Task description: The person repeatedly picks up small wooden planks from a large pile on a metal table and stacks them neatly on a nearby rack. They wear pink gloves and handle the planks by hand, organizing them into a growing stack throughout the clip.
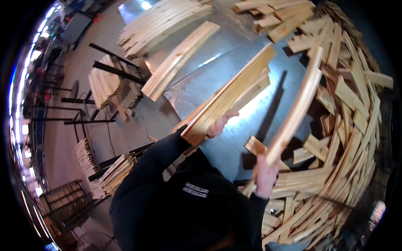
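My left hand (218,125) is wrapped round the near part of a wide wooden board (234,88), which slants up and away over the metal table. A second wooden board (256,88) shows partly behind it; whether that one is also in my grip I cannot tell. To the right, my right hand (265,175) closes round the near end of a long, narrow wooden board (298,109), raised over the table's right side. Its dark shadow falls on the metal.
On the bare metal table (197,77), a single board (180,60) lies left, before a row of boards (165,25). Loose boards (289,16) lie far right. A big heap of offcuts (335,167) curves along the right. Stacked wood (104,83) rests on metal racks at left.
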Tool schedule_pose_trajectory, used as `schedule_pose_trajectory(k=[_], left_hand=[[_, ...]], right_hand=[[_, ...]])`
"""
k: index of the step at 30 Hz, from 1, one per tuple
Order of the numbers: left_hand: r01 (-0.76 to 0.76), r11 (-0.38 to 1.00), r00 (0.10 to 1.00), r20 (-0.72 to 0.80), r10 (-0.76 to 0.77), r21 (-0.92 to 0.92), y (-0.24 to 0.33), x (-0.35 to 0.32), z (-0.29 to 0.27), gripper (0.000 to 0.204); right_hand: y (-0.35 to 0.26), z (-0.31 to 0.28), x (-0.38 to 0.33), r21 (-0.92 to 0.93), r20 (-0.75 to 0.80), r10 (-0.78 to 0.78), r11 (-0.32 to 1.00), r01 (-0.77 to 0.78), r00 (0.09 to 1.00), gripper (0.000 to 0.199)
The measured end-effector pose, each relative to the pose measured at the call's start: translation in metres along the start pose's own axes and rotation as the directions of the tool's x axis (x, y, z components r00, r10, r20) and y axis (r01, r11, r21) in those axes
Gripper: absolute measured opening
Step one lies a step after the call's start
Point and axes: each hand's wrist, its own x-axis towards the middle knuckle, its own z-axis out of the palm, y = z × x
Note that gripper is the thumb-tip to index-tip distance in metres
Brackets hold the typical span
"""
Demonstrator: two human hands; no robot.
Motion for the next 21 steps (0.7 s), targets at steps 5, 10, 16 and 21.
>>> schedule_pose_trajectory(k=[5, 10, 16, 21], left_hand=[[0.005, 0.879, 0.932, -0.321, 0.169, 0.478, -0.036, -0.052, 0.095, 0.074], [0.137, 0.471, 0.865, -0.337, 0.372, 0.871, -0.014, -0.072, 0.081, 0.059], [0.630, -0.402, 0.585, -0.066, 0.808, 0.664, 0.108, -0.116, 0.087, 0.051], [0.866, -0.451, 0.455, 0.035, 0.890, 0.217, 0.222, -0.163, 0.049, 0.065]], right_hand=[[0.050, 0.061, 0.030, 0.512, 0.470, 0.167, 0.748, -0.422, 0.867, 0.048], [0.053, 0.068, 0.028, 0.657, 0.555, 0.009, 0.608, -0.445, 0.832, 0.051], [0.084, 0.078, 0.033, 0.495, 0.347, 0.167, 0.803, -0.331, 0.923, 0.060], [0.076, 0.089, 0.022, 0.499, 0.350, 0.153, 0.805, -0.322, 0.924, 0.054]])
